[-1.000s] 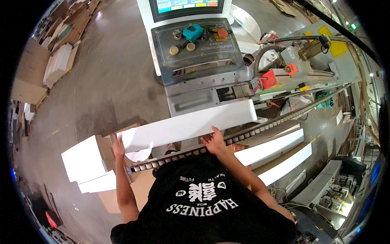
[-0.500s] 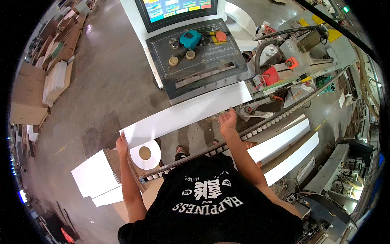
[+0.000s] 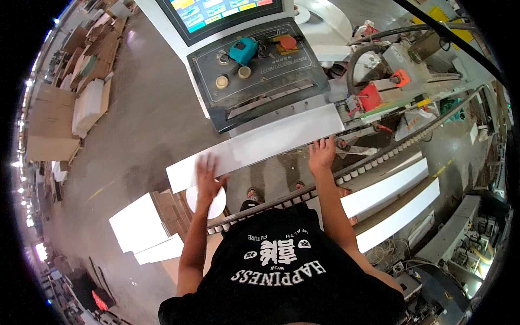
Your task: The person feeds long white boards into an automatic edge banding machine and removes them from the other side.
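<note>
while left hand [image 3: 208, 177] overlaps it, white board [image 3: 265, 144] extends rightward

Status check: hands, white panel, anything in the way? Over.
Left hand: grip open over left end of white panel, blurred, contact unclear. Right hand: grip open at panel's near edge. Teal device on control console, apart from panel.

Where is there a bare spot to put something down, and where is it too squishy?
The big bare patch is the floor between the cardboard stacks on the left, the control panel and the long white board. It's crowded around the teal tool and red button, and further right, by the red block and dark hose.
</note>
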Demonstrator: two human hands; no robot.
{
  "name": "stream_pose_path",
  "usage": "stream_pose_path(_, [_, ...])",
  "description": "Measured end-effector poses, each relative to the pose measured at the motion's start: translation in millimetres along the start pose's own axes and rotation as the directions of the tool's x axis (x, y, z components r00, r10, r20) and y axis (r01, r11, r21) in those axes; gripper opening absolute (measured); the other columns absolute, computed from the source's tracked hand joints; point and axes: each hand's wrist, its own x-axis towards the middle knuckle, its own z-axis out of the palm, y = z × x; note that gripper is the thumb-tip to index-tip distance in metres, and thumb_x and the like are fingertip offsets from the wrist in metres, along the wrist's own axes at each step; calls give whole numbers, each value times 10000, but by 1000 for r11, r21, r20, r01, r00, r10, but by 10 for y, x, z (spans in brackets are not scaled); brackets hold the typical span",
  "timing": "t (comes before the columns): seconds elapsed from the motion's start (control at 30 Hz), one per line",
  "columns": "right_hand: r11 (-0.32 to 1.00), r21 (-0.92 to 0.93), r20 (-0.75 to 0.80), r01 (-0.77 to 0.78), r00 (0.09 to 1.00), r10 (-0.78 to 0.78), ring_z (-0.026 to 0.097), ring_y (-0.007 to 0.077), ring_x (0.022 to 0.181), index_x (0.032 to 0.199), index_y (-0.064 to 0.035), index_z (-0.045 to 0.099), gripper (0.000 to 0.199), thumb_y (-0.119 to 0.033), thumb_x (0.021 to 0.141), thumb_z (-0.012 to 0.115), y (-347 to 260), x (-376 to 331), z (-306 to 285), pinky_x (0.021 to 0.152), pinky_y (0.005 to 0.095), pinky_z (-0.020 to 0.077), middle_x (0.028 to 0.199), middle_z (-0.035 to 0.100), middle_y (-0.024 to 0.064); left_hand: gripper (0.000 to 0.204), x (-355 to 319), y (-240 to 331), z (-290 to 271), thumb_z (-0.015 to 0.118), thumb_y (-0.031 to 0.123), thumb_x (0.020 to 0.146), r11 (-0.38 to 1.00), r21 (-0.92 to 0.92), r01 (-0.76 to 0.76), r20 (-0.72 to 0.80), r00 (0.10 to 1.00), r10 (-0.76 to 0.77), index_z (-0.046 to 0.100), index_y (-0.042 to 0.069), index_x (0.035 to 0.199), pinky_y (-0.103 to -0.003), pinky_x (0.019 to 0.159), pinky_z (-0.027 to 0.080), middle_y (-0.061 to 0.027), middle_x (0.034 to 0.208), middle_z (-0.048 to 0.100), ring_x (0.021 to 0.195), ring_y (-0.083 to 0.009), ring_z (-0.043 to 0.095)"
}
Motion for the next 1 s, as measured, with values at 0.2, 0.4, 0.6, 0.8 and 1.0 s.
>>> stream_pose_path(0.2, [983,-165,-80,-82,994,70,-54,297,1611,1673,-149,-52,906,-607,1055,425,-208,-119,275,1298,418,5,1743,-56,135,737,276,426,238,704,362,940,988,82,-130,128,985,118,382,336,1603,-527,1288,168,-78,1724,213,1575,-427,155])
stream_pose_path(0.4, [985,20,64,173,983,-174,444,187,1221,1363,-101,455,423,-434,1103,431,51,323,-91,1193,399,266,1285,479,43,751,295,541,312,730,358,911,990,80,-116,164,981,101,413,302,1590,-572,1273,194,-108,1712,235,1553,-465,184])
stream_pose_path(0.6, [963,252,111,92,986,-123,569,229,1214,1294,-95,624,511,-531,1078,469,54,1312,-1432,1097,450,414,1271,646,99,832,664,831,459,766,415,857,951,91,-297,103,952,288,421,175,1575,-605,1267,183,-214,1675,258,1534,-477,214])
stream_pose_path(0.8, [927,-120,-96,356,925,-368,143,335,1584,1651,-109,156,773,-561,1081,416,-708,700,-342,1297,481,137,1713,122,156,759,743,1487,574,692,432,928,972,39,-232,-19,972,233,398,172,1578,-598,1271,159,-208,1699,184,1547,-509,158])
stream_pose_path(1.0, [877,-265,-33,400,906,-423,52,346,1597,1674,-190,53,836,-597,1055,442,-1137,937,-387,1306,527,104,1730,0,132,730,1082,1927,793,672,438,938,969,15,-247,-58,967,248,421,169,1567,-595,1270,153,-209,1697,192,1547,-509,162])
